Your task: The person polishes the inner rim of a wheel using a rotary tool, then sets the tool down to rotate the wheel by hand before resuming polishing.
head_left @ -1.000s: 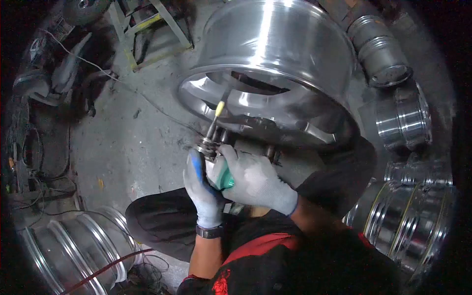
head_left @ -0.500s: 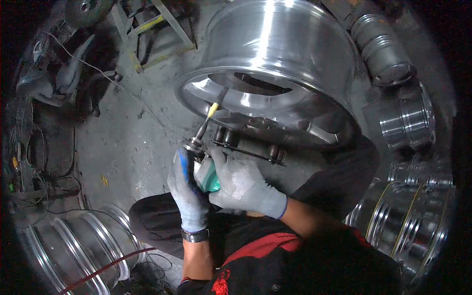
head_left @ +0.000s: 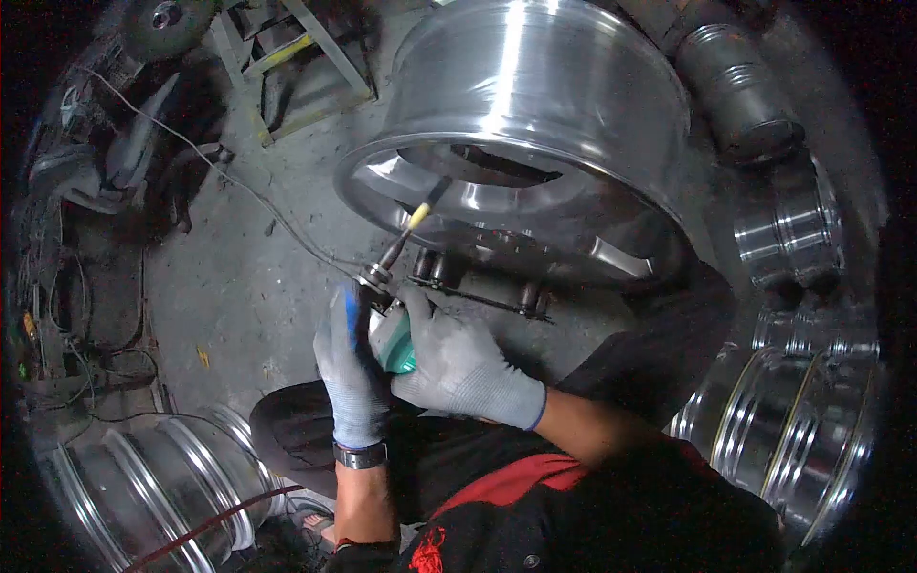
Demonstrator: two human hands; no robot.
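Observation:
Both my hands wear grey knit gloves and are wrapped around a green and grey hand-held grinder (head_left: 394,342). My left hand (head_left: 351,358) grips its left side, a blue patch showing along the glove. My right hand (head_left: 458,363) closes around the other side, thumb up by the tool's neck. From the grinder a long metal spindle with a yellow sleeve (head_left: 419,216) and dark tip points up and right. That tip overlaps the open face of a large polished metal wheel (head_left: 535,86), which lies on its side just ahead, over a low roller stand (head_left: 478,294).
More metal wheels are at the lower left (head_left: 143,477) and lower right (head_left: 774,430). A metal drum (head_left: 740,91) lies at the upper right. A metal frame (head_left: 287,72) stands at the upper left. A thin cord (head_left: 229,177) crosses the floor toward the grinder.
Both hands and the grinder have shifted slightly left, and the spindle leans a little more to the right. The view has moved slightly as well. The grip is unchanged.

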